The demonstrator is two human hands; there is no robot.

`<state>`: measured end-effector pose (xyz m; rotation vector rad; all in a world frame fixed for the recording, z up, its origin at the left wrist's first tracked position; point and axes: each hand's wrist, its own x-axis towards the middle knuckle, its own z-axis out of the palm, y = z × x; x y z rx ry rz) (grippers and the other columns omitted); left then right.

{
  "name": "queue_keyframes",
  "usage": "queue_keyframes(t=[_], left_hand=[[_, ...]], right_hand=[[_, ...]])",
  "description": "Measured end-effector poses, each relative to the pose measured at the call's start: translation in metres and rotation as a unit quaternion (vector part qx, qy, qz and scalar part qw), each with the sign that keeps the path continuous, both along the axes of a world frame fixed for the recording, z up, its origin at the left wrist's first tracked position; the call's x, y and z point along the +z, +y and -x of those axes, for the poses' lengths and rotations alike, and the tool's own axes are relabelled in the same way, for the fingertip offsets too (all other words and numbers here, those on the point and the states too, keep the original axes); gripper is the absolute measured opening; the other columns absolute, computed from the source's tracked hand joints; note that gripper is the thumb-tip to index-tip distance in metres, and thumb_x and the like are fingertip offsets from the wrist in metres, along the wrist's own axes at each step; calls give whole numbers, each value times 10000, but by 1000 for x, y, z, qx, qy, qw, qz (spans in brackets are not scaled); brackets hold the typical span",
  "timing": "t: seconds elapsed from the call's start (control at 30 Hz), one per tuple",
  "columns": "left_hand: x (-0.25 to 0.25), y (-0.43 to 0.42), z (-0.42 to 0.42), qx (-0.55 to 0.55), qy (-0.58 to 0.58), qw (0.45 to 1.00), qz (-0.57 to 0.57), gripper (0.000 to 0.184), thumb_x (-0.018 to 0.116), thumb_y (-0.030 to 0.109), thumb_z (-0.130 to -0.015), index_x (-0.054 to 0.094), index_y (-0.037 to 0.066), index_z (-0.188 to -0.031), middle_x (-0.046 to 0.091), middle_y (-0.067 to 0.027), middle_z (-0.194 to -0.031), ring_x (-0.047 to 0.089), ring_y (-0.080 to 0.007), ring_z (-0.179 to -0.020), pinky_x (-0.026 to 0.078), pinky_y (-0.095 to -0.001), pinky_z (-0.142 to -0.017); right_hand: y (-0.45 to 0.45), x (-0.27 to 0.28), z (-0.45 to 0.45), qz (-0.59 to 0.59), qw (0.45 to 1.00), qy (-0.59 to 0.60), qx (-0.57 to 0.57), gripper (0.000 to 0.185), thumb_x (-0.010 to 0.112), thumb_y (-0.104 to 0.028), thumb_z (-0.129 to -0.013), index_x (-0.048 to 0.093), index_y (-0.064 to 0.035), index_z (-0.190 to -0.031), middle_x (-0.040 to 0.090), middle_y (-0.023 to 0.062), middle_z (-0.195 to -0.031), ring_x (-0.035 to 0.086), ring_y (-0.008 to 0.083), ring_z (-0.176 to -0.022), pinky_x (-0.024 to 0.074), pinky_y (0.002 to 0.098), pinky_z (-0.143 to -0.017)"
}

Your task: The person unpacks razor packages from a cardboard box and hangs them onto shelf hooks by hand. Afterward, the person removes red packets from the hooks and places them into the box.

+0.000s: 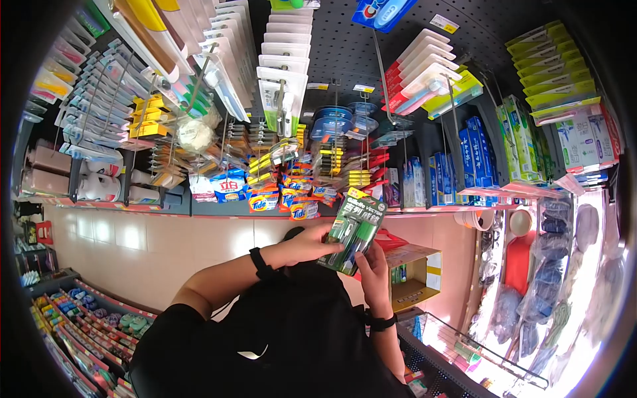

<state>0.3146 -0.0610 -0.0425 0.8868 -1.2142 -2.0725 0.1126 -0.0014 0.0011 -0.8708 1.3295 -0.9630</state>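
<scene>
A green and dark Gillette Vector razor pack [363, 213] is held up in front of my chest, tilted, with its printed front in view. My left hand [306, 245] grips its left edge, the thumb lying across the front. At the lower right edge, my right hand [375, 270] has its fingers closed on the same pack. Just behind the pack, orange Tide packets [305, 210] lie along the front of the shelf.
Hooks on the pegboard [338, 46] carry hanging toothbrush packs [284, 86]. Blue toothpaste boxes [476, 156] stand on the right of the shelf. An open cardboard box [417, 298] is by my right arm, above a black wire basket [458, 371]. Another product rack [73, 318] stands at lower left.
</scene>
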Motion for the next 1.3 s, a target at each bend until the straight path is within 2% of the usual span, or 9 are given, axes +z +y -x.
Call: queue_keyframes(t=[0.07,0.2,0.27,0.47,0.6,0.63,1.07,1.3], left_hand=[[6,0,-1,-5,2,1000,-21,480,633,17,-944,494,56,-1402,591,-40,-1299,547,-132,-1191,470,-320,-1008],[4,1,-4,-2,7,999,-31,478,634,19,-944,496,54,-1400,593,-41,-1291,545,-134,-1192,470,-323,-1008],[4,3,-4,11,22,1000,-11,428,644,104,-965,522,54,-1372,616,-24,-1244,564,-102,-1137,471,-295,-981],[9,2,-4,9,5,1000,7,426,640,99,-966,522,48,-1372,615,-33,-1246,563,-107,-1146,466,-296,-991],[15,2,-3,3,21,999,-48,417,635,97,-972,522,42,-1370,616,-33,-1239,567,-110,-1138,470,-293,-980],[14,2,-3,-1,21,999,-50,417,635,97,-972,522,42,-1370,616,-33,-1239,567,-110,-1138,470,-293,-980],[11,0,3,1,42,997,-70,384,639,88,-970,542,41,-1339,635,-27,-1206,597,-102,-1095,504,-286,-938],[13,-3,3,3,27,997,-73,361,639,86,-967,562,42,-1317,630,-23,-1195,600,-107,-1088,511,-287,-938]], right_hand=[[0,-2,0,5,1000,5,15,422,557,-56,-995,443,20,-1394,617,113,-1254,576,158,-1154,456,303,-989],[1,0,-2,-10,1000,3,15,423,556,-55,-995,442,22,-1394,618,114,-1250,575,155,-1147,456,301,-984],[1,0,-3,-9,1000,9,17,421,556,-54,-995,442,22,-1393,618,114,-1246,577,154,-1140,457,302,-980],[3,-5,-2,8,1000,-10,9,450,579,-33,-977,431,40,-1396,587,116,-1288,554,174,-1181,453,322,-995],[5,-3,-2,9,1000,2,-1,462,585,-33,-973,426,45,-1399,575,121,-1305,548,181,-1195,448,326,-1007],[6,-5,-2,18,1000,10,-4,434,570,-58,-986,438,31,-1390,618,117,-1242,578,158,-1147,457,308,-987],[5,-5,0,29,999,0,-21,448,574,-54,-980,433,31,-1397,628,106,-1218,591,144,-1112,465,301,-967],[1,-3,3,8,1000,-1,-8,460,589,-23,-963,428,46,-1389,586,127,-1283,558,180,-1188,450,328,-1011]])
